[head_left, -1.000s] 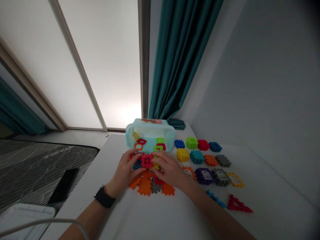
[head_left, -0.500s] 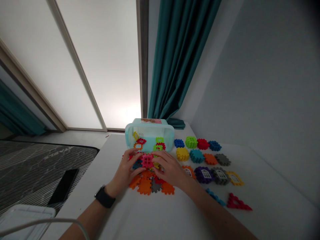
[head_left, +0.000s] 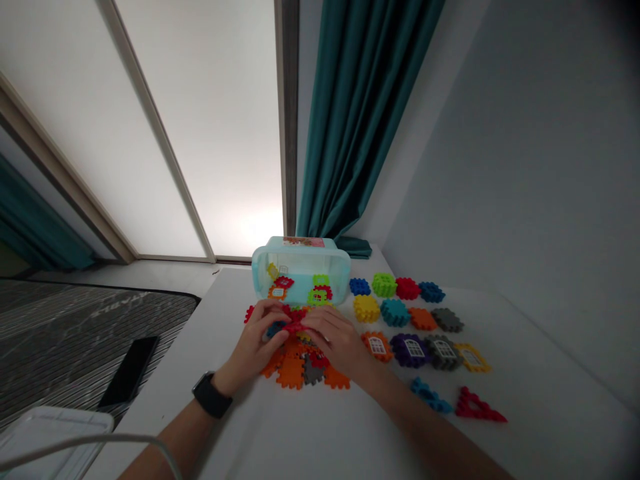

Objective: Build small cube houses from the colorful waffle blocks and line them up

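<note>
We log both hands meeting over a red waffle block [head_left: 295,323]: the left hand [head_left: 254,341] and right hand [head_left: 334,340] pressed together, each grip pinching it from its own side. The block is held above orange blocks [head_left: 292,373] on the white tabletop [head_left: 260,427], just in front of a pale teal plastic bin [head_left: 300,252].

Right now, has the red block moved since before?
Yes, the red window block tipped edge-on between the left hand and right hand, staying in front of the clear box.
</note>
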The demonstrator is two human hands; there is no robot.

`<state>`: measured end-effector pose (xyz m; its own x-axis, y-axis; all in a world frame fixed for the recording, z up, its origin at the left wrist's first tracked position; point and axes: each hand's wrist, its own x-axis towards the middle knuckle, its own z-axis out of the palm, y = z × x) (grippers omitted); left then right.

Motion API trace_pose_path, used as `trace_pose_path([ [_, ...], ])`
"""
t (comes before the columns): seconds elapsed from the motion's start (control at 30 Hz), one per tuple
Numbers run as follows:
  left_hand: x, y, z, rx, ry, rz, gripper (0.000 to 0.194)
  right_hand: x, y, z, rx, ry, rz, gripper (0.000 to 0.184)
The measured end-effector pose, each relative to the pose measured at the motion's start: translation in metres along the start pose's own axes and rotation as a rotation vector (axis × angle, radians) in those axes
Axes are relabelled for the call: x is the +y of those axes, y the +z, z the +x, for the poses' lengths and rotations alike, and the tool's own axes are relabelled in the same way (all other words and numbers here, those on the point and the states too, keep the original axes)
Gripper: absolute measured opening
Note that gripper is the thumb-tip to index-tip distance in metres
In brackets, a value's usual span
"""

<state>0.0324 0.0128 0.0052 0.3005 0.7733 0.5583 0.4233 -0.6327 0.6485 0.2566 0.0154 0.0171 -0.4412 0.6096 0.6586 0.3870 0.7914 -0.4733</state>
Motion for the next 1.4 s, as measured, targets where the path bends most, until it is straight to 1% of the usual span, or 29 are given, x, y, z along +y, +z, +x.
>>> trace_pose_path([
  [0.07, 0.001, 0.001, -0.001, 0.005, 0.005, 0.004, 0.026, -0.002, 0.005, 0.001, 0.028, 0.225, 0.13, 0.014],
  [0.13, -0.001, 0.001, -0.002, 0.01, 0.034, 0.043, 0.036, 0.0, 0.01, 0.003, 0.056, 0.464, 0.29, 0.014],
  [0.17, -0.002, 0.002, -0.003, 0.001, 0.056, 0.07, 0.042, 0.001, 0.012, 0.004, 0.073, 0.561, 0.365, 0.015],
  [0.2, -0.003, 0.002, -0.004, -0.018, 0.079, 0.098, 0.049, 0.002, 0.013, 0.004, 0.091, 0.634, 0.429, 0.016],
  [0.27, -0.006, 0.002, -0.005, -0.052, 0.111, 0.149, 0.058, 0.004, 0.014, 0.005, 0.116, 0.715, 0.509, 0.018],
  [0.33, -0.008, 0.002, -0.006, -0.056, 0.118, 0.181, 0.055, 0.003, 0.014, 0.006, 0.124, 0.75, 0.539, 0.02],
  [0.43, -0.01, 0.001, -0.005, -0.03, 0.111, 0.192, 0.043, -0.002, 0.012, 0.008, 0.113, 0.779, 0.568, 0.022],
  [0.5, -0.009, 0.0, -0.004, -0.027, 0.104, 0.187, 0.04, -0.005, 0.012, 0.009, 0.105, 0.794, 0.6, 0.024],
  [0.73, -0.004, -0.002, -0.003, -0.034, 0.114, 0.179, 0.043, -0.002, 0.012, 0.01, 0.125, 0.813, 0.748, 0.029],
  [0.87, -0.002, -0.003, -0.002, -0.003, 0.13, 0.176, 0.042, 0.0, 0.013, 0.009, 0.113, 0.816, 0.745, 0.03],
  [1.0, -0.003, -0.004, -0.002, 0.003, 0.159, 0.185, 0.042, -0.001, 0.012, 0.008, 0.116, 0.824, 0.749, 0.03],
  [1.13, -0.003, -0.005, -0.002, 0.009, 0.155, 0.187, 0.04, 0.0, 0.013, 0.008, 0.121, 0.813, 0.757, 0.028],
  [1.23, -0.005, -0.004, -0.003, 0.03, 0.164, 0.178, 0.035, 0.001, 0.015, 0.007, 0.113, 0.788, 0.727, 0.025],
  [1.3, -0.006, -0.003, -0.003, 0.032, 0.17, 0.17, 0.033, 0.002, 0.015, 0.006, 0.096, 0.755, 0.661, 0.023],
  [1.37, -0.005, -0.004, -0.003, 0.031, 0.15, 0.149, 0.031, 0.002, 0.011, 0.005, 0.112, 0.65, 0.507, 0.02],
  [1.4, -0.005, -0.004, -0.003, 0.03, 0.125, 0.131, 0.03, 0.003, 0.008, 0.004, 0.132, 0.553, 0.395, 0.019],
])
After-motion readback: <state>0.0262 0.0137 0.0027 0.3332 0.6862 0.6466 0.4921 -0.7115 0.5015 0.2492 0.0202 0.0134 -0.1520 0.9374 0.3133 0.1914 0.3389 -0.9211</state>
